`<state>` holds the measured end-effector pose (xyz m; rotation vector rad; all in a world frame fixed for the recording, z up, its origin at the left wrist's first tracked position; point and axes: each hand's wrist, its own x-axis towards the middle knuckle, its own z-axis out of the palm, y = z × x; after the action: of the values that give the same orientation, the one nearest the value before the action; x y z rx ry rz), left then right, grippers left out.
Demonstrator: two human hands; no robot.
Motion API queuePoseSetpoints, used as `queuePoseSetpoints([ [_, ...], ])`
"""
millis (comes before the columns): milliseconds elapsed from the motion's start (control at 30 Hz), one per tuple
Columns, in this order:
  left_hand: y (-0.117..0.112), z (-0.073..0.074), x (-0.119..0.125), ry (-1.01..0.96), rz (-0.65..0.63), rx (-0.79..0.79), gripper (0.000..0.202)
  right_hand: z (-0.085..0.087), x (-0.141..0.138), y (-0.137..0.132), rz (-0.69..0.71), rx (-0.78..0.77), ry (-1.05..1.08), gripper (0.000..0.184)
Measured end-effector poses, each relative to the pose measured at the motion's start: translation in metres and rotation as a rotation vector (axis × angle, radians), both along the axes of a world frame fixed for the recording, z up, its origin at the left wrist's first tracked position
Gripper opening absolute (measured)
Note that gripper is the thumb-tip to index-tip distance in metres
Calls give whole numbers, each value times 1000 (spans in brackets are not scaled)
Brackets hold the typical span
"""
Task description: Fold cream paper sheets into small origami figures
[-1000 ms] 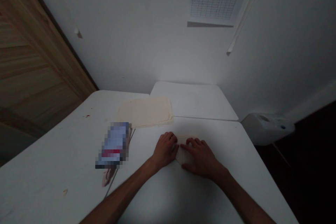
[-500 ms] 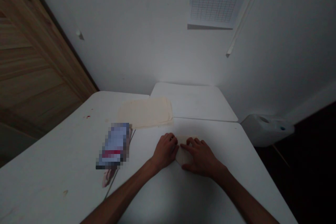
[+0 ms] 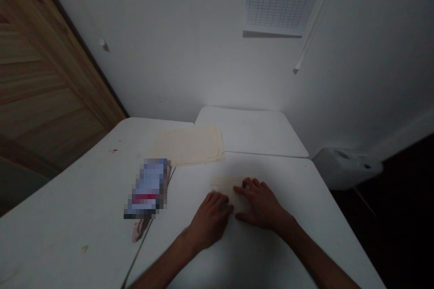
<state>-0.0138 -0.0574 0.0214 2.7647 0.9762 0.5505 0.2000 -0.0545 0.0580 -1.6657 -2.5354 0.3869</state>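
A thin, cream-coloured, folded sheet (image 3: 224, 184) lies flat on the white table in front of me. My left hand (image 3: 212, 216) is at its near left side, fingers curled and thumb tip beside them, closed on the sheet's near edge; the exact grip is partly hidden. On the right part of the sheet rests my right hand (image 3: 259, 203), with thumb and index finger spread apart and fingertips pressing down. Farther back and to the left lies a stack of similar cream sheets (image 3: 188, 144), out of reach of both hands.
A pixelated flat object (image 3: 147, 187) lies left of my hands, with a pinkish strip (image 3: 138, 230) under it. White table panels (image 3: 254, 131) meet at seams. Behind are a wall with a printed chart (image 3: 280, 2) and a wooden door (image 3: 44, 76). A white container (image 3: 349, 167) stands at right.
My left hand has moved back toward me and slightly left, uncovering the left part of the folded sheet. The right hand stays almost in place.
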Motion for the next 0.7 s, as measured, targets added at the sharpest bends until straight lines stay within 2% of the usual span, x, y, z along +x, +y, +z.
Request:
queuePoseSetpoints([
  [300, -7, -2, -4, -9, -36, -42, 45, 3, -1, 0, 5, 21, 21, 69],
  [533, -6, 0, -5, -39, -42, -45, 36, 1, 0, 0, 8, 21, 30, 71],
  [700, -7, 0, -3, 22, -15, 1, 30, 0, 0, 0, 9, 28, 21, 73],
])
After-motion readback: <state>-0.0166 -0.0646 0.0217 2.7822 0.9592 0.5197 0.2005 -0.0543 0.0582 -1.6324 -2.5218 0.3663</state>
